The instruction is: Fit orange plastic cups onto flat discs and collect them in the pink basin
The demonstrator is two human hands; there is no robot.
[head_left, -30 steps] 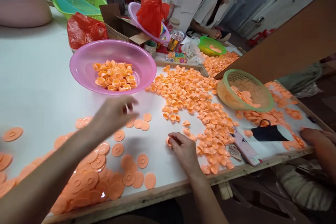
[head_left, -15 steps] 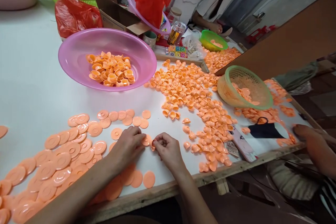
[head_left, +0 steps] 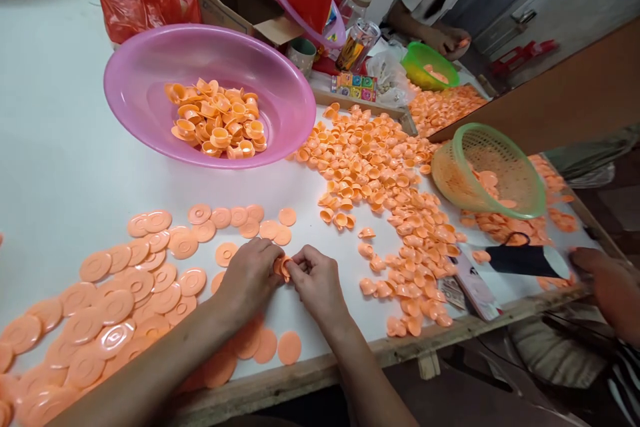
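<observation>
My left hand point(head_left: 255, 273) is closed on a small orange toy saucer point(head_left: 278, 265), held just above the white table. Facing it, my right hand point(head_left: 314, 275) pinches a small orange toy cup point(head_left: 286, 271) against that saucer; fingers partly cover both pieces. Loose saucers point(head_left: 113, 307) lie spread to the left and under my left forearm. On the right spreads a heap of loose toy cups point(head_left: 370, 160). The pink basin point(head_left: 145, 113) behind my hands holds a pile of cups joined to saucers point(head_left: 220, 120).
A green basket point(head_left: 500, 147) with orange discs stands at the right. Near it lie a dark face mask point(head_left: 525, 260) and a phone-like box point(head_left: 477, 283). Another person's hand point(head_left: 595, 263) rests at the right edge; a further person's hands point(head_left: 450, 40) work at the back.
The cup and saucer, apart before, have come together between my hands. My right hand has moved left against my left. The camera view has shifted slightly, and the far person's hands have risen.
</observation>
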